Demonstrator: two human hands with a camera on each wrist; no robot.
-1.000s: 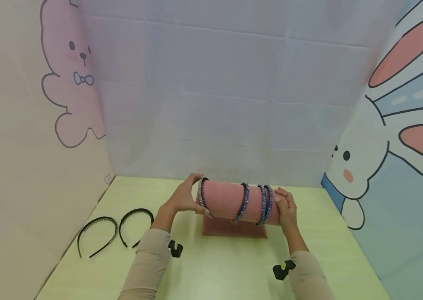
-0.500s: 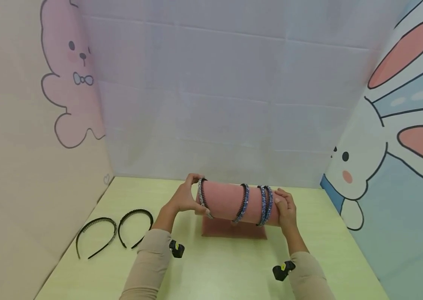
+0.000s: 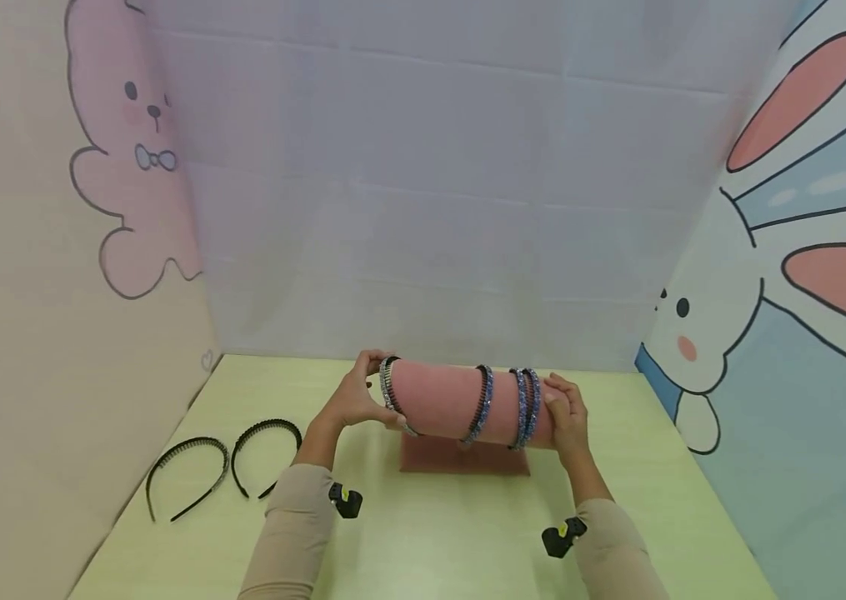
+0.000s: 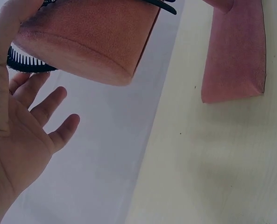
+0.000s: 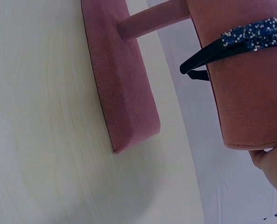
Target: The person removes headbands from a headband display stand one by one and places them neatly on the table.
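Note:
A pink velvety headband display stand [image 3: 438, 400] has a thick horizontal roll on a flat base. At the roll's left end, my left hand [image 3: 351, 400] pinches a silver glittery headband [image 3: 386, 385], thumb in front and fingers behind. In the left wrist view, the black comb teeth of this headband [image 4: 28, 60] jut past the roll's end near the fingers. My right hand [image 3: 569, 421] grips the roll's right end. Between the hands, a blue glittery headband [image 3: 481, 404] sits mid-roll, and two more blue headbands [image 3: 524, 408] sit together near the right hand.
On the left of the pale wooden table [image 3: 438, 533] lie two black toothed headbands [image 3: 186, 446], the right-hand one partly behind the left forearm. A white sheet [image 3: 423, 208] hangs behind the table. Cartoon-printed panels stand at both sides.
My left hand and the silver headband have moved left along the roll toward its end. The right hand keeps its hold, and the whole head view has shifted slightly.

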